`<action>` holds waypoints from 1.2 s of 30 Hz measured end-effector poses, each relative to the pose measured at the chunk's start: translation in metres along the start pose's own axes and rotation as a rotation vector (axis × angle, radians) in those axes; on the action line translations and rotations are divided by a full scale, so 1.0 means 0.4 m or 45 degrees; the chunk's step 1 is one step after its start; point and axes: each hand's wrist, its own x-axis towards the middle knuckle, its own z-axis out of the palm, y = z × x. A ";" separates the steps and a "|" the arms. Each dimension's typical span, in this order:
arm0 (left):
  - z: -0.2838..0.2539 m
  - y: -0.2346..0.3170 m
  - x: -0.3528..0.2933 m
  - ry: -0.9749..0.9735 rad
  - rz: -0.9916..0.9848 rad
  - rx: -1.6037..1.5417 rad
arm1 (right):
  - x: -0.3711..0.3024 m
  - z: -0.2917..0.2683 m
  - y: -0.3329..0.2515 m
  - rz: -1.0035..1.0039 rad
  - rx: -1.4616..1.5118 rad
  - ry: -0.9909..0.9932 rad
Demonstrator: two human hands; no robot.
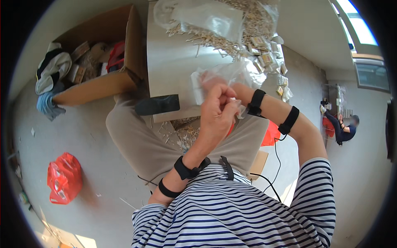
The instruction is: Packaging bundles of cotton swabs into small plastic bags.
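Observation:
A clear plastic bag (237, 72) is pulled over my right hand (210, 81), which shows blurred through the film at the table's near edge. How its fingers are set cannot be made out. My left hand (219, 108) crosses in front, its fingers closed in a pinch on the bag's gathered edge beside my right wrist. Next to the right hand, a whitish ribbed item (197, 89) lies on the metal-looking table (169, 53). To its left, a flat black piece (158, 105) sticks out over the table edge.
Thin wooden sticks (211, 43) are heaped at the far side, partly under clear plastic. Small wrapped packs (266, 59) lie at the right. A cardboard box (97, 93) stands left; a red bag (65, 177) sits on the floor. Another person (347, 131) sits far right.

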 end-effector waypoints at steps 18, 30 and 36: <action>0.070 0.048 -0.008 0.088 -0.020 0.318 | -0.277 -0.303 0.527 1.406 1.092 1.155; 0.082 0.046 -0.002 0.130 -0.060 0.363 | -0.194 -0.241 0.592 1.401 0.917 1.523; 0.076 0.043 -0.008 0.128 -0.032 0.372 | -0.274 -0.186 0.247 0.722 0.054 1.359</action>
